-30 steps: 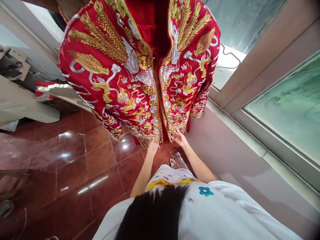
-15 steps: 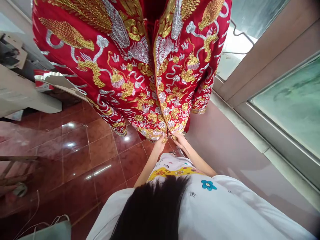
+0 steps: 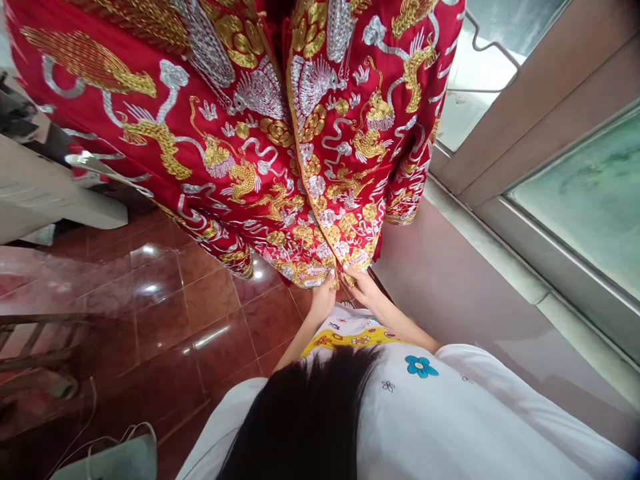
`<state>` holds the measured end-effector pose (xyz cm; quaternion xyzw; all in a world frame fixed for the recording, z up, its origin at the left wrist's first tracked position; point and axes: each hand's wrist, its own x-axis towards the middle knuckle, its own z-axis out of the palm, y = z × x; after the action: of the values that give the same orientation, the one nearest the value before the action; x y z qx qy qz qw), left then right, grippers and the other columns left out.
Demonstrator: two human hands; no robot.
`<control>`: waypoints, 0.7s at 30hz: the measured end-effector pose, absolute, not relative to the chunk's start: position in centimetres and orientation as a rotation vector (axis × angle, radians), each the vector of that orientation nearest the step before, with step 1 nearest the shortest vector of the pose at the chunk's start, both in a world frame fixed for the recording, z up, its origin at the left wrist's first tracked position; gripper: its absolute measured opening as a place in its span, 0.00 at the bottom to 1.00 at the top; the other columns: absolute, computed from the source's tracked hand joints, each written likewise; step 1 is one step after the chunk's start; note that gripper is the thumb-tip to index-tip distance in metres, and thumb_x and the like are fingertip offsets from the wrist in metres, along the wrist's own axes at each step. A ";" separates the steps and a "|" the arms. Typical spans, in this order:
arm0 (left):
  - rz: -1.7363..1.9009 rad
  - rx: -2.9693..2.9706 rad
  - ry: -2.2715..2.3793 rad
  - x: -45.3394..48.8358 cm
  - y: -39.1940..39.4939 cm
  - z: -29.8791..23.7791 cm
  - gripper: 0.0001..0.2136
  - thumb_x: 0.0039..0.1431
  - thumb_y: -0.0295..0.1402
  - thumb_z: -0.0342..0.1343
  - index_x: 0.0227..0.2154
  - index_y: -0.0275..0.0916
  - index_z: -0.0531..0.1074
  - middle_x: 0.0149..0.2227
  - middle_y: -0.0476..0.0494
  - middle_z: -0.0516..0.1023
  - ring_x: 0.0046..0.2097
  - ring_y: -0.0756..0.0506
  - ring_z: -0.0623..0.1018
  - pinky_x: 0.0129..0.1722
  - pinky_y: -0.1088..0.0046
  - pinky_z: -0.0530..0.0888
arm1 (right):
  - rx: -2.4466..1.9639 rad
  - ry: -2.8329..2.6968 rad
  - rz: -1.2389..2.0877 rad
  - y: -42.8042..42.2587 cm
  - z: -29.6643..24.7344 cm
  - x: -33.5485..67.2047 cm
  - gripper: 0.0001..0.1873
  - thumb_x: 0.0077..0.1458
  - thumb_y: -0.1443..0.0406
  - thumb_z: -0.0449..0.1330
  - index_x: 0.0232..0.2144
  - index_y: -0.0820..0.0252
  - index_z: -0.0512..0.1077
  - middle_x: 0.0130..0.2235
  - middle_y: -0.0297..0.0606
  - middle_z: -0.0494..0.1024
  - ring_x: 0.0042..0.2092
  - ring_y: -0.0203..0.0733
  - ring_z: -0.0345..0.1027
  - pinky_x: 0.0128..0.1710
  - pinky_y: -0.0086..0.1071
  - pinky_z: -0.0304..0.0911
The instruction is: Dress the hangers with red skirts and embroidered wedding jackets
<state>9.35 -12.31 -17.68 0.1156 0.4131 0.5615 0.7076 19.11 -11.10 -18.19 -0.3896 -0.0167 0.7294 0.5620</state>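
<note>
A red jacket (image 3: 260, 133) thick with gold and silver embroidery hangs in front of me, its front opening running down the middle. My left hand (image 3: 323, 293) pinches the bottom hem of the left front panel. Right beside it, my right hand (image 3: 361, 283) grips the bottom hem of the right panel. The two hands nearly touch at the opening, and the two hem edges meet there. The fingertips are partly hidden by the cloth. My dark hair (image 3: 305, 420) and white flowered shirt (image 3: 425, 407) fill the lower part of the view.
Glossy red floor tiles (image 3: 165, 320) lie to the left. A pale wall (image 3: 465, 300) and a window frame (image 3: 525, 220) run along the right. White furniture (image 3: 45, 200) stands at the left, with a cable (image 3: 90, 440) and a pale object at the bottom left.
Both hands have come together at the hem, closing the gap between the two front panels. The view has moved closer to the jacket, which now fills more of the top.
</note>
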 end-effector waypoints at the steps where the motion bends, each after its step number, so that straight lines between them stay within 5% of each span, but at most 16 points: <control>1: 1.257 0.293 0.914 9.3 -12.7 -17.0 0.20 0.50 0.30 0.63 0.48 0.43 0.71 0.50 0.45 0.75 0.56 0.43 0.71 0.58 0.64 0.66 | -0.912 -0.035 1.725 -11.4 -17.6 19.1 0.16 0.34 0.71 0.69 0.28 0.60 0.70 0.28 0.30 0.77 0.28 0.31 0.69 0.30 0.23 0.69; 6: 1.318 0.316 0.866 9.1 -13.8 -13.6 0.22 0.48 0.35 0.65 0.47 0.43 0.72 0.48 0.45 0.76 0.52 0.43 0.74 0.56 0.66 0.68 | -0.903 -0.039 1.739 -12.9 -14.0 19.0 0.20 0.33 0.69 0.71 0.32 0.59 0.71 0.29 0.31 0.76 0.28 0.31 0.70 0.31 0.25 0.70; 9: 1.277 0.196 0.881 9.3 -13.6 -12.5 0.18 0.48 0.32 0.65 0.44 0.40 0.73 0.39 0.46 0.78 0.40 0.48 0.77 0.45 0.73 0.73 | -0.931 -0.097 1.706 -13.3 -12.3 18.9 0.21 0.34 0.69 0.70 0.34 0.59 0.71 0.27 0.30 0.76 0.26 0.31 0.68 0.28 0.25 0.68; 14: 1.052 -0.019 0.941 8.8 -12.5 -12.2 0.02 0.53 0.24 0.58 0.28 0.33 0.71 0.23 0.51 0.70 0.22 0.58 0.65 0.22 0.84 0.64 | -0.998 -0.172 1.639 -13.2 -11.4 18.6 0.21 0.33 0.69 0.70 0.34 0.60 0.70 0.28 0.30 0.76 0.27 0.33 0.69 0.34 0.29 0.69; 21: 1.006 -0.032 0.906 8.2 -12.4 -11.9 0.09 0.58 0.25 0.53 0.23 0.33 0.64 0.21 0.54 0.64 0.16 0.61 0.57 0.15 0.86 0.55 | -1.103 -0.087 1.506 -13.1 -11.9 17.9 0.22 0.28 0.70 0.70 0.31 0.60 0.69 0.29 0.32 0.77 0.36 0.39 0.72 0.40 0.33 0.69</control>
<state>8.23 -12.37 -11.93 -0.0147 0.4192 0.4655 0.7793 17.90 -13.07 -11.87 -0.4747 -0.0373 0.6481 0.5943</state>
